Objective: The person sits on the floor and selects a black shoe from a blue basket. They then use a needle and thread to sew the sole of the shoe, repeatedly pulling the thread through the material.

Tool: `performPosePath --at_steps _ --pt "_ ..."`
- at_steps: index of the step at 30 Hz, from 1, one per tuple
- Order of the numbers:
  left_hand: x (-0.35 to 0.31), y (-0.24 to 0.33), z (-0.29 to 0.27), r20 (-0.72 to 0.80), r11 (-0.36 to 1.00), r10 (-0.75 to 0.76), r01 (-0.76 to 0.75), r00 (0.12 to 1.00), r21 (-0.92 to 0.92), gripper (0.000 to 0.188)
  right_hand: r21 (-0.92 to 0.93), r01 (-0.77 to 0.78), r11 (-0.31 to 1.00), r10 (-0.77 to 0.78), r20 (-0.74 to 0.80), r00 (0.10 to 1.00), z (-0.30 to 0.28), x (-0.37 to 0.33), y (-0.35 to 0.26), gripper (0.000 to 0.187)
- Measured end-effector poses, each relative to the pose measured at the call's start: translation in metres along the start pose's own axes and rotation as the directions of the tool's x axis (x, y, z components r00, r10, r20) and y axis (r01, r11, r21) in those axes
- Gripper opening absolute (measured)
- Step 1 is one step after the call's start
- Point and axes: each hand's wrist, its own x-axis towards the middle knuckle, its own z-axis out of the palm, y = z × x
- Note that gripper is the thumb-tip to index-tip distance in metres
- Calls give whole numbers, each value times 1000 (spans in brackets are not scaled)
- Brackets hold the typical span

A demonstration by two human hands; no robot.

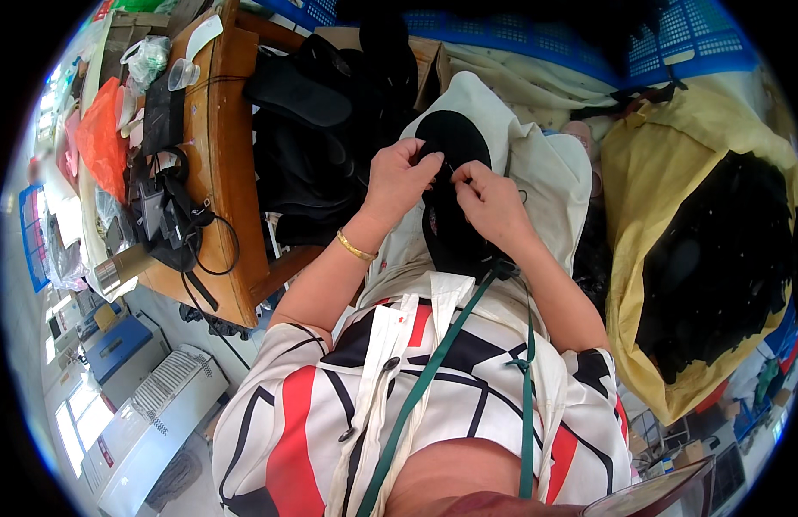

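A black cloth shoe or slipper [455, 131] lies lengthwise over my lap, on a pale cloth apron [550, 172]. My left hand [401, 177] is at its left side, thumb and forefinger pinched together over its surface. From the other side my right hand [494, 200] meets it, thumb and fingers pinched close to the left fingertips. Between the two hands shows a tiny thin, light glint, too small to name. The fingers cover the middle part of the shoe.
At left, several black shoes [300, 95] are piled beside a wooden table [235, 172] holding a black bag [162, 215] and an orange plastic bag [102, 133]. A yellow sack [627, 172] of black pieces stands at right. Blue plastic baskets [520, 43] lie beyond.
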Motion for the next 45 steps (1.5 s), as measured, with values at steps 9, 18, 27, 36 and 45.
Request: performPosePath --at_steps 9,18,27,36,45 --pt "4 16 -5 101 943 -272 286 957 -169 15 -217 204 955 -245 -185 952 22 -6 14 9" --pt "5 16 -7 174 942 -269 296 947 -160 13 -401 213 891 -278 -110 954 12 -5 6 10" --pt "7 19 -8 192 948 -269 295 944 -121 14 -395 306 866 -383 -132 914 10 -3 8 8" --pt "9 16 -11 257 923 -306 352 917 -157 15 -344 164 925 -239 -187 953 22 -2 4 10" --pt "-3 5 -2 198 913 -203 258 959 -315 10 -246 191 950 -238 -181 954 -3 16 -15 10"
